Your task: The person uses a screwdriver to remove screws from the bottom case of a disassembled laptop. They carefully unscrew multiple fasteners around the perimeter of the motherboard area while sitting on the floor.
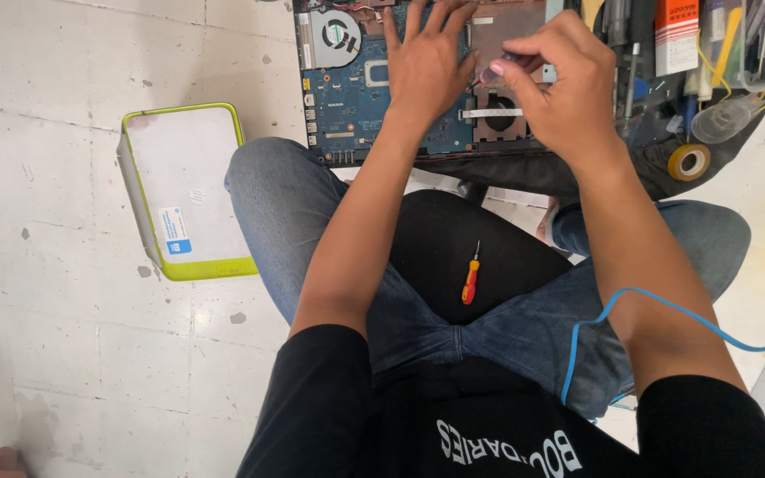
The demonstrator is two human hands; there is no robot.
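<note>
Orange-handled screwdriver (470,281) lies loose on the black seat between the knees, lime-edged white box (186,188) at 9 o'clock on the floor, opened laptop (356,97) at 12 o'clock, left hand (427,66) spread flat on its circuit board, right hand (564,80) pinching a small dark-handled tool (499,64), tape roll (689,161) at 2 o'clock.

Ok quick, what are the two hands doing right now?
Left hand: open, fingers spread flat on the laptop's circuit board.
Right hand: closed, pinching a small tool; what kind cannot be told.

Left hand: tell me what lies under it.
The left hand rests flat on the opened laptop's blue circuit board, beside the cooling fan. Parts directly beneath the palm are hidden.
</note>
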